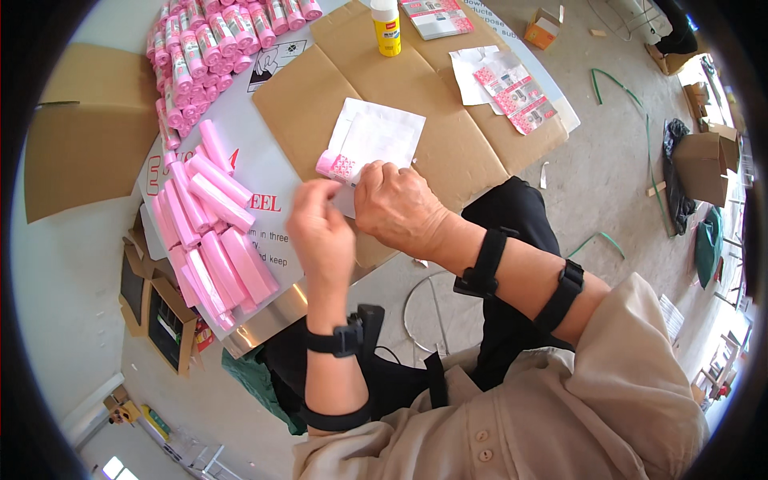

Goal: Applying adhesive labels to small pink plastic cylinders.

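Note:
A small pink roll (pixel 325 164) with a pink-and-white printed label (pixel 344 166) around part of it lies at the near edge of a white paper sheet (pixel 384 128). My right hand (pixel 398 200) is closed, its curled fingers on the roll's right end and covering it. Just below the roll's left end is my left hand (pixel 320 228), smeared by motion, so its fingers are unclear. Plain pink rolls (pixel 220 200) lie heaped to the left of my left hand. Beyond the sheet stands a yellow glue stick (pixel 388 36) with a white cap.
Flattened cardboard (pixel 308 92) covers part of the table. A large pile of labelled pink rolls (pixel 212 48) sits at the far left. A label stack (pixel 438 20) and loose printed labels (pixel 516 94) lie to the right. Cardboard boxes (pixel 702 164) stand on the floor.

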### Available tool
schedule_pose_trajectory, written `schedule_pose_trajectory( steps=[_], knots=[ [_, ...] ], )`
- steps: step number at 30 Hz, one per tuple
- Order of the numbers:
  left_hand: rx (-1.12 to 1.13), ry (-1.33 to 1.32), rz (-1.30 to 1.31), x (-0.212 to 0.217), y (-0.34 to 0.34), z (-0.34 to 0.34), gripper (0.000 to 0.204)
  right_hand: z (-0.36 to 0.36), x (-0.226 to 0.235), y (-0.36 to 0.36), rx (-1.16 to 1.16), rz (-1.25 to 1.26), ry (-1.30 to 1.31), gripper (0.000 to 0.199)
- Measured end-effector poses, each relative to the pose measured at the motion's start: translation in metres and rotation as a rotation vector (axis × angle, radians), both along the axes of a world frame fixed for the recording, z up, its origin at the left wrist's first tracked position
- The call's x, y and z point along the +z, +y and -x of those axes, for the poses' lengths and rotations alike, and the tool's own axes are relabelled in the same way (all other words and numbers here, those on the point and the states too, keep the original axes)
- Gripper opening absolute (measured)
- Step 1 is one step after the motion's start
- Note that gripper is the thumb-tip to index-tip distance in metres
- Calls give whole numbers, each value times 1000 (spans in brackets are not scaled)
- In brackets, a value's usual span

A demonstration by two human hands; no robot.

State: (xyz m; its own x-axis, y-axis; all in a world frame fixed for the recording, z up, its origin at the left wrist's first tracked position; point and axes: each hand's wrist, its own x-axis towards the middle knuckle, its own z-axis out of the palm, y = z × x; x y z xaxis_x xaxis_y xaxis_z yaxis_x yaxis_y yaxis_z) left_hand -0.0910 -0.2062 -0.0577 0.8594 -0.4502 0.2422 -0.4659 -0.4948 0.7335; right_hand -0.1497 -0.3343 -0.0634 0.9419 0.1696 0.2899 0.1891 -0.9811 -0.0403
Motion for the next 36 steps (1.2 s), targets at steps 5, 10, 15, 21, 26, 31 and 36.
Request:
schedule_pose_trajectory(
  steps=[5,10,15,21,26,31,36],
  knots=[
    [-58,-240,-250,-9,-7,29,30,-10,-10,-14,-57,-189,-52,15],
    [-105,-293,-324,-9,-9,26,33,-21,12,-77,-323,-686,4,21],
    [-105,-292,-290,-7,-8,25,28,-23,47,-135,-450,-1049,-115,24],
    [-21,65,194,40,-19,42,20,9,67,-62,-331,-686,-334,16],
    [94,338,704,84,-32,80,26,37,85,-10,-154,-595,-493,32],
    [210,476,927,108,-13,97,28,59,103,24,-45,-688,-625,41],
    [194,445,1035,136,-5,114,17,80,118,42,66,-815,-693,40]
  ],
)
